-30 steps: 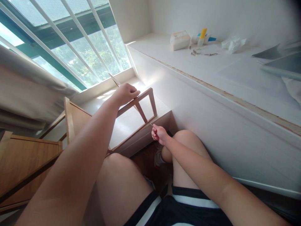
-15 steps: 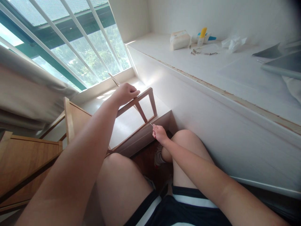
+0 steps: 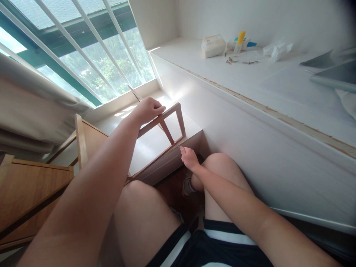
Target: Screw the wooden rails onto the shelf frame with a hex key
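Pinching a thin silver stick [image 3: 178, 146], the right hand [image 3: 190, 158] points far-left at the brown wooden frame [image 3: 167, 132] the left hand [image 3: 150, 110] holds.

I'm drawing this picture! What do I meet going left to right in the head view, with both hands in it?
Curtain → left hand → right hand → white packet → yellow-capped bottle → crumpled white wrapping → flat grey object.

The frame [image 3: 167, 131] is matt wood, the curtain [image 3: 41, 102] satiny cloth, the surface [image 3: 236, 78] smooth with a rough edge [image 3: 266, 109].
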`<action>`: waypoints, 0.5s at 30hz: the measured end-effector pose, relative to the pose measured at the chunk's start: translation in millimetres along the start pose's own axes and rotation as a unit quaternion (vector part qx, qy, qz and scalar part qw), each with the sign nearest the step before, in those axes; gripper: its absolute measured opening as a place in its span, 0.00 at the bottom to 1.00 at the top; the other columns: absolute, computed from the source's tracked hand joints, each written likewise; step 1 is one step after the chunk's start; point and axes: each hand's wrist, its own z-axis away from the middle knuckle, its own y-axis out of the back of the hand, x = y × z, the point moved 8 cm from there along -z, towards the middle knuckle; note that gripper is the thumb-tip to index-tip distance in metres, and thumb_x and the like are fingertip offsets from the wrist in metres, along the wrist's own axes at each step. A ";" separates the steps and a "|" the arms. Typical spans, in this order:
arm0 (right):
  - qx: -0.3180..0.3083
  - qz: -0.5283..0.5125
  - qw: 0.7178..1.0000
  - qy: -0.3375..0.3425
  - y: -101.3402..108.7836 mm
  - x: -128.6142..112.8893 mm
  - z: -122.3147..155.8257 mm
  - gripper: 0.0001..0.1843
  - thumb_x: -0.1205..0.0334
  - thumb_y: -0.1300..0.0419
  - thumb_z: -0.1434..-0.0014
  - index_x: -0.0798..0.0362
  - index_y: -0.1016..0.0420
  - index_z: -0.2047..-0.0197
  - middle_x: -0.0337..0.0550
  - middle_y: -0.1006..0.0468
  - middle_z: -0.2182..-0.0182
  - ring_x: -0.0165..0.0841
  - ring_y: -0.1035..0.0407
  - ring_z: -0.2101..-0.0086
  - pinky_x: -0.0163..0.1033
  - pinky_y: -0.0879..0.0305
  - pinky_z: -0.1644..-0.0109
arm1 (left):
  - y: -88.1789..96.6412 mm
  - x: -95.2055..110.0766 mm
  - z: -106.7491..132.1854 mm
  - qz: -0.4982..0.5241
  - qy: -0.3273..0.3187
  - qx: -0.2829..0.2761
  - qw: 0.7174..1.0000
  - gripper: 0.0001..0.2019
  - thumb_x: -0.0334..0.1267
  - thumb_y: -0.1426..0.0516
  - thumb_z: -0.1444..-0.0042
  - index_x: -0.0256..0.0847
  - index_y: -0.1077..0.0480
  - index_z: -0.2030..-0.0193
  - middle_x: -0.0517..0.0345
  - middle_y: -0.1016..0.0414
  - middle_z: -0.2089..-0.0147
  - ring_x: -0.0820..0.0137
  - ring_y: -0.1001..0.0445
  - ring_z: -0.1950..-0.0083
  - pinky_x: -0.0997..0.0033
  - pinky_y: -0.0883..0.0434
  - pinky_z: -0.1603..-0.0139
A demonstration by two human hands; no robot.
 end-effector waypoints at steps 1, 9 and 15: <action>0.004 0.022 1.000 0.002 1.5 -0.8 0.2 0.28 0.46 0.59 0.31 0.51 0.34 0.77 0.43 0.26 0.80 0.34 0.31 0.74 0.36 0.44 0.68 | 0.0 -0.5 -0.1 0.001 0.002 0.000 1.000 0.19 0.44 0.45 0.45 0.40 0.42 0.84 0.62 0.48 0.82 0.76 0.50 0.78 0.65 0.52 0.72; 0.009 0.152 0.988 0.010 5.4 -8.6 4.2 0.27 0.48 0.58 0.30 0.52 0.26 0.67 0.53 0.21 0.69 0.41 0.27 0.66 0.39 0.44 0.64 | -0.5 -1.7 -0.5 -0.003 0.005 -0.001 1.000 0.19 0.44 0.45 0.45 0.40 0.40 0.83 0.62 0.47 0.82 0.76 0.49 0.78 0.65 0.52 0.71; 0.014 0.172 0.985 0.012 6.2 -10.2 5.0 0.24 0.49 0.56 0.30 0.53 0.27 0.66 0.55 0.21 0.67 0.41 0.27 0.63 0.40 0.43 0.60 | -0.1 0.2 0.0 -0.008 0.003 -0.004 1.000 0.19 0.43 0.45 0.44 0.40 0.40 0.83 0.62 0.46 0.82 0.76 0.49 0.78 0.65 0.52 0.71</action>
